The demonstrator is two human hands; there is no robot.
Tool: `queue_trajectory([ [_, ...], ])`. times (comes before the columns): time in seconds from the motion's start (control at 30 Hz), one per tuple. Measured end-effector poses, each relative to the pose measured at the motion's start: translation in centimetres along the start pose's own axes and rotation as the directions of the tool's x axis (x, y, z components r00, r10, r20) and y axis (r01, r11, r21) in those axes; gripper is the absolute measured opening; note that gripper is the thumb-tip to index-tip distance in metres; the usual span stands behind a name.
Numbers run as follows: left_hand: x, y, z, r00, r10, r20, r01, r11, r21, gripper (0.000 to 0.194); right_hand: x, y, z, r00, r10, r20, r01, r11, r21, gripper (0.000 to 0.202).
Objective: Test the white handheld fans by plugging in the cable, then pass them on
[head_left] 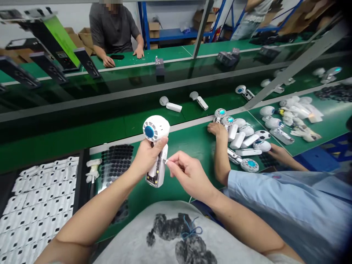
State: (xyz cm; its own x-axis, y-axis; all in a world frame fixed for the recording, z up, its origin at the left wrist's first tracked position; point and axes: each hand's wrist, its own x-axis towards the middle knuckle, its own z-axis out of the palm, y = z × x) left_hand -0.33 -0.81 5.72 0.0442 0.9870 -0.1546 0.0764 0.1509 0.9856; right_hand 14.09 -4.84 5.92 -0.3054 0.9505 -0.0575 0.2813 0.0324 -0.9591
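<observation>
My left hand [143, 158] is wrapped round the neck of a white handheld fan [162, 126] with a round, vented head and a blue centre. The fan is held upright above the green bench, its handle lacking a cover on one side so that dark inner parts with small yellowish spots show. At the handle's side edge, my right hand [188, 174] pinches thumb and forefinger together on a small pale piece with a grey tip, too small to name. The piece seems to touch the handle.
Left stands a dark tray [82, 176] of white covers, beside a sheet of black discs [117, 161] and a tape-wrapped tool [93, 170]. A co-worker's hand [218, 130] reaches among several fans [242, 135] at right. More fans [173, 107] lie on the green conveyor ahead; another person sits across.
</observation>
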Motion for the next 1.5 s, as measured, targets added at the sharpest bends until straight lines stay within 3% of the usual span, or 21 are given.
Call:
queue_trajectory([
  [0.1, -1.4, -0.3, -0.9, 0.997, 0.004, 0.073, -0.004, 1.000, -0.010, 0.048, -0.6, -0.1, 0.7, 1.000, 0.018, 0.005, -0.017, 0.993, -0.118, 0.013],
  [0.27, -3.3, -0.9, -1.8, 0.995, -0.056, 0.082, 0.062, 0.995, -0.080, 0.055, -1.6, 0.0, 2.0, 0.995, 0.035, 0.089, -0.034, 0.999, -0.013, 0.013],
  [0.53, -4.8, -2.5, -2.9, 0.989, -0.115, 0.093, 0.126, 0.984, -0.125, 0.056, -1.9, 0.4, 2.9, 0.973, 0.100, 0.207, -0.084, 0.993, -0.087, 0.013],
  [0.63, -5.1, -3.6, -4.2, 0.991, -0.106, 0.085, 0.110, 0.993, -0.033, 0.049, -1.1, 1.0, 4.4, 0.958, 0.073, 0.276, -0.033, 0.988, -0.150, 0.016],
  [0.7, -5.0, -4.7, -5.3, 0.996, -0.085, -0.001, 0.085, 0.995, 0.052, 0.045, -0.2, 1.3, 6.0, 0.951, 0.050, 0.306, 0.014, 0.979, -0.203, 0.019],
  [0.83, -4.6, -6.7, -9.3, 0.969, -0.017, -0.248, 0.030, 0.998, 0.048, 0.040, 1.7, 1.6, 7.8, 0.924, 0.085, 0.372, -0.008, 0.979, -0.204, 0.024],
  [0.9, -4.7, -7.2, -12.9, 0.893, -0.022, -0.449, 0.021, 1.000, -0.008, 0.037, 2.5, 1.9, 7.1, 0.917, 0.103, 0.384, -0.030, 0.981, -0.192, 0.025],
  [0.97, -5.2, -7.5, -16.9, 0.779, -0.093, -0.619, 0.031, 0.993, -0.111, 0.031, 3.5, 2.7, 5.9, 0.932, 0.119, 0.343, -0.062, 0.983, -0.174, 0.027],
  [1.0, -5.6, -7.7, -18.7, 0.747, -0.145, -0.649, 0.038, 0.984, -0.175, 0.028, 4.1, 3.3, 5.5, 0.943, 0.124, 0.310, -0.070, 0.981, -0.180, 0.028],
  [1.03, -6.0, -8.2, -20.2, 0.741, -0.192, -0.644, 0.050, 0.971, -0.233, 0.026, 4.7, 4.0, 5.4, 0.950, 0.120, 0.289, -0.059, 0.975, -0.213, 0.029],
  [1.1, -6.6, -9.8, -21.5, 0.771, -0.280, -0.572, 0.086, 0.936, -0.343, 0.027, 5.9, 5.7, 6.7, 0.960, 0.079, 0.269, 0.016, 0.942, -0.334, 0.030],
  [1.17, -6.9, -12.3, -20.7, 0.793, -0.368, -0.485, 0.129, 0.880, -0.458, 0.031, 6.7, 7.6, 9.7, 0.964, 0.040, 0.264, 0.076, 0.907, -0.415, 0.023],
  [1.23, -6.9, -15.4, -18.9, 0.788, -0.433, -0.438, 0.146, 0.822, -0.550, 0.034, 7.0, 9.4, 13.5, 0.954, 0.022, 0.300, 0.119, 0.888, -0.443, 0.007],
  [1.33, -7.0, -19.2, -16.4, 0.765, -0.467, -0.443, 0.128, 0.785, -0.606, 0.035, 6.5, 11.7, 18.1, 0.922, 0.041, 0.386, 0.165, 0.858, -0.486, 0.016],
  [1.4, -7.3, -20.6, -15.7, 0.757, -0.469, -0.454, 0.113, 0.779, -0.617, 0.038, 6.2, 12.6, 19.6, 0.908, 0.071, 0.413, 0.172, 0.836, -0.521, 0.019],
  [1.5, -7.7, -21.2, -15.8, 0.754, -0.467, -0.463, 0.099, 0.777, -0.621, 0.038, 5.9, 13.4, 20.3, 0.906, 0.105, 0.409, 0.163, 0.806, -0.569, 0.022],
])
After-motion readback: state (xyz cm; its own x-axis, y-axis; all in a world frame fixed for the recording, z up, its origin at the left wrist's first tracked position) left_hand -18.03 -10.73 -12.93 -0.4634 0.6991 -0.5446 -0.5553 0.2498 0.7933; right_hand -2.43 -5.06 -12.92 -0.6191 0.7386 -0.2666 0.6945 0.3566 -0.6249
